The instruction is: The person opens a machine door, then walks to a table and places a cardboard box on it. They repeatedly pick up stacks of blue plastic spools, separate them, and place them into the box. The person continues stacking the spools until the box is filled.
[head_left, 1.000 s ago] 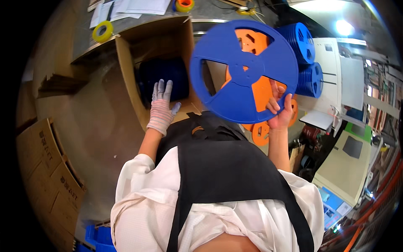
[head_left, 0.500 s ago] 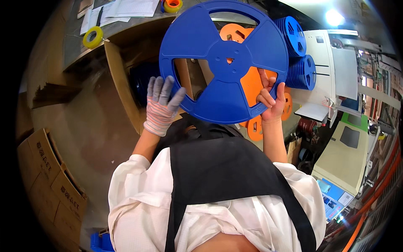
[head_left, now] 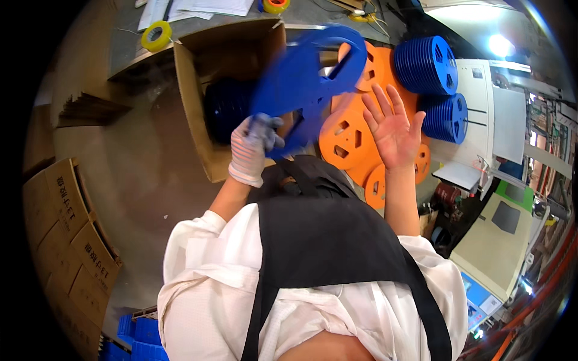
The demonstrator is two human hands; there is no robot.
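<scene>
A large blue plastic reel (head_left: 301,90), blurred by motion and seen at a slant, is held by its lower left rim in my left hand (head_left: 250,150). That hand wears a striped glove with grey fingertips, and its fingers are closed on the rim. The reel overlaps the right side of an open cardboard carton (head_left: 197,129), inside which several dark blue reels (head_left: 224,111) stand. Bare and empty, my right hand (head_left: 397,135) is raised with fingers spread, palm showing. Behind it lie several orange reels (head_left: 343,141). Farther right are two stacks of blue reels (head_left: 444,66).
On the grey bench are a yellow tape roll (head_left: 155,37), papers (head_left: 208,6) and an orange-cored tape roll (head_left: 276,5). Flat cartons (head_left: 57,222) are stacked at lower left, near blue bins (head_left: 147,331). A beige and green machine (head_left: 490,231) stands at right.
The blue reel has swung left toward the carton and turned from face-on to slanted. My left hand has closed on its rim; my right hand has let go and spread open.
</scene>
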